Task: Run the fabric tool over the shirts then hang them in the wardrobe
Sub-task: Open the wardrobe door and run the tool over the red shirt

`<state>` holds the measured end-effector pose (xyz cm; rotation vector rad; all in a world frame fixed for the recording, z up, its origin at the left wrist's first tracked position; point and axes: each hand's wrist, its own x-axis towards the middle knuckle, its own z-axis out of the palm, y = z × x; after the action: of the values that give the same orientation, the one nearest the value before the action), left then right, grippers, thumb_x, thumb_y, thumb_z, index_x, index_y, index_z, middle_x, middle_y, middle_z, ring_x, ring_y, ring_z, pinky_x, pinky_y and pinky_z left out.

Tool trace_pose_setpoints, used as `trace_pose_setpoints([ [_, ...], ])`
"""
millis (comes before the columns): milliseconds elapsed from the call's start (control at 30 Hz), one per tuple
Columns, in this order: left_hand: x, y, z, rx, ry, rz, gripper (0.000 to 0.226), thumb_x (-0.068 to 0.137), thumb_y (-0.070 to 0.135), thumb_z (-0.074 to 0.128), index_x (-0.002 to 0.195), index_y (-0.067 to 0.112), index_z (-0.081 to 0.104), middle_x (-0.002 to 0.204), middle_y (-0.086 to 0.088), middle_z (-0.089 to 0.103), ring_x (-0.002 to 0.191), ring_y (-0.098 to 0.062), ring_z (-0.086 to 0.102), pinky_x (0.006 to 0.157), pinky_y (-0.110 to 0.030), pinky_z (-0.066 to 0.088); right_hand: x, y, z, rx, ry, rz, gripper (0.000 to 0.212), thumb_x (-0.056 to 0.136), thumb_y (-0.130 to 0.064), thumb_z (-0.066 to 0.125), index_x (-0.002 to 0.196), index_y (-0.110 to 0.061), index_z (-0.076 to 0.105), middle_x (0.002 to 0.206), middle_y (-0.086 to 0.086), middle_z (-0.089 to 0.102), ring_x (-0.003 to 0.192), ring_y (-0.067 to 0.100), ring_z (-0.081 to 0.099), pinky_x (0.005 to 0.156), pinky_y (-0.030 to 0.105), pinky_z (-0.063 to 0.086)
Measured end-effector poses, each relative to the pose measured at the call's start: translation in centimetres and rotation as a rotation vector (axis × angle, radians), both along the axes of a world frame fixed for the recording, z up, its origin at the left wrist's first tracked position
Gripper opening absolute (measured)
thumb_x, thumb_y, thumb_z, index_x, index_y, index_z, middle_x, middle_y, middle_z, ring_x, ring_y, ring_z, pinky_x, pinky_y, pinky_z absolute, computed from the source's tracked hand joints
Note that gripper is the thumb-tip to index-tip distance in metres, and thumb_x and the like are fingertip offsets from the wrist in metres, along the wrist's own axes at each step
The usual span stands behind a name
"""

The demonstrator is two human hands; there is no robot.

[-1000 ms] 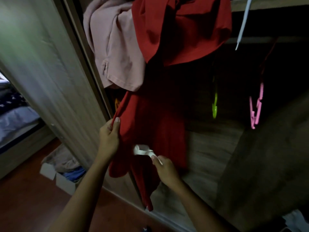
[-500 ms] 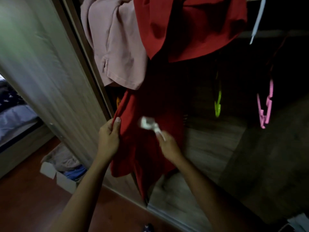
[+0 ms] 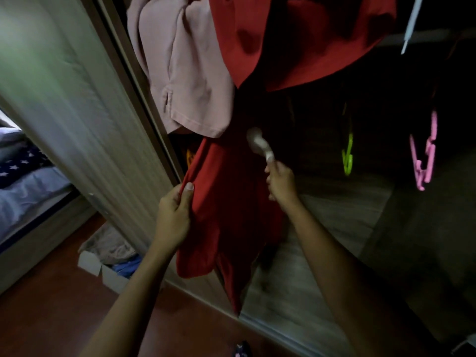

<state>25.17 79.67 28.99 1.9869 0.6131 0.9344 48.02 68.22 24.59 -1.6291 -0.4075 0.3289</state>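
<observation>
One red shirt (image 3: 226, 202) hangs in the wardrobe (image 3: 334, 222) beside one pink shirt (image 3: 185, 73). The left hand (image 3: 175, 215) pinches its edge, and the right hand (image 3: 280, 184) grips the single tool (image 3: 258, 145), held against it. To the right hang three: green hanger (image 3: 347, 155), pink hanger (image 3: 425, 155), white hanger (image 3: 412, 21).

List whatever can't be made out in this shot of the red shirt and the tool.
- Head view: fabric tool head, motion-blurred; contact with the red shirt unclear.
- Head view: tops of the red shirt and pink shirt, cut off by the upper edge; hangers unseen.
- Head view: the tool's handle, hidden inside the right hand.
- Head view: wardrobe depths, too dark.
</observation>
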Motion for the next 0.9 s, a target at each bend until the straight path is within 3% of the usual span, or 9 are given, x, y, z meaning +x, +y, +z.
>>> trace_pose_setpoints([
  [167,-0.2,0.6,0.2,-0.037,-0.007,0.000,0.047,0.100,0.048,0.045,0.086,0.007,0.064,0.074,-0.018,0.066,0.067,-0.022,0.058,0.065,-0.054,0.051,-5.6,-1.7,-8.9,-0.269,0.028,0.329,0.044,0.101,-0.051,0.043,0.081,-0.016,0.060,0.056,-0.002,0.046,0.037,0.007,0.040,0.037,0.019,0.031],
  [300,-0.1,0.2,0.2,0.016,0.012,-0.003,0.050,0.101,0.046,0.043,0.090,0.002,0.064,0.084,-0.029,0.067,0.069,-0.021,0.059,0.068,-0.053,0.051,-5.3,-2.2,-9.2,-0.156,0.194,0.289,0.045,0.097,-0.056,0.048,0.085,-0.016,0.065,0.053,-0.006,0.044,0.034,0.004,0.035,0.039,0.016,0.029],
  [367,-0.2,0.3,0.3,0.017,0.008,-0.001,0.045,0.103,0.041,0.044,0.088,0.005,0.065,0.080,-0.025,0.068,0.068,-0.018,0.058,0.065,-0.048,0.050,-2.8,-1.2,-6.3,-0.049,0.226,0.177,0.039,0.099,-0.050,0.049,0.085,-0.016,0.064,0.052,-0.004,0.042,0.033,0.005,0.033,0.039,0.014,0.027],
  [467,-0.4,0.2,0.6,0.022,-0.003,0.018,0.038,0.107,0.029,0.045,0.076,0.012,0.060,0.068,-0.004,0.059,0.063,-0.010,0.051,0.061,-0.035,0.042,2.0,0.1,-1.2,0.108,0.244,0.069,0.036,0.101,-0.046,0.046,0.092,-0.014,0.061,0.050,-0.007,0.041,0.033,0.005,0.032,0.039,0.013,0.024],
  [567,-0.4,-0.3,0.6,0.017,0.008,0.004,0.039,0.107,0.026,0.044,0.072,0.014,0.057,0.067,0.001,0.057,0.061,-0.008,0.051,0.060,-0.031,0.040,5.5,1.1,1.1,0.085,0.247,0.051,0.020,0.106,-0.026,0.038,0.110,-0.015,0.055,0.064,-0.005,0.039,0.046,0.005,0.031,0.035,0.016,0.023],
  [633,-0.5,-0.4,0.4,0.013,0.014,0.001,0.039,0.107,0.025,0.044,0.072,0.016,0.058,0.067,0.004,0.058,0.061,-0.006,0.051,0.060,-0.029,0.042,6.3,1.9,0.3,0.069,0.257,0.019,0.022,0.106,-0.020,0.035,0.116,-0.017,0.054,0.069,-0.003,0.039,0.051,0.007,0.032,0.035,0.015,0.025],
  [733,-0.5,-0.1,0.1,-0.003,0.015,0.012,0.039,0.107,0.027,0.044,0.073,0.018,0.060,0.069,0.003,0.060,0.063,-0.008,0.053,0.061,-0.031,0.042,4.7,2.3,-4.2,-0.040,0.162,0.005,0.030,0.104,-0.039,0.040,0.103,-0.016,0.059,0.066,-0.002,0.045,0.046,0.010,0.041,0.036,0.018,0.032],
  [833,-0.4,0.0,0.3,0.012,-0.005,0.012,0.038,0.107,0.028,0.044,0.075,0.020,0.061,0.071,-0.002,0.063,0.064,-0.011,0.056,0.062,-0.033,0.044,0.3,0.8,-10.9,-0.247,0.081,0.189,0.029,0.103,-0.033,0.045,0.084,-0.016,0.058,0.059,0.000,0.045,0.036,0.007,0.041,0.037,0.018,0.031],
  [900,-0.4,0.3,0.1,0.027,0.003,0.012,0.039,0.107,0.031,0.044,0.074,0.015,0.059,0.069,-0.007,0.062,0.063,-0.016,0.055,0.061,-0.036,0.044,-2.0,-0.8,-13.5,-0.365,-0.011,0.328,0.030,0.103,-0.032,0.049,0.083,-0.013,0.061,0.057,-0.002,0.047,0.043,0.010,0.042,0.044,0.024,0.033],
])
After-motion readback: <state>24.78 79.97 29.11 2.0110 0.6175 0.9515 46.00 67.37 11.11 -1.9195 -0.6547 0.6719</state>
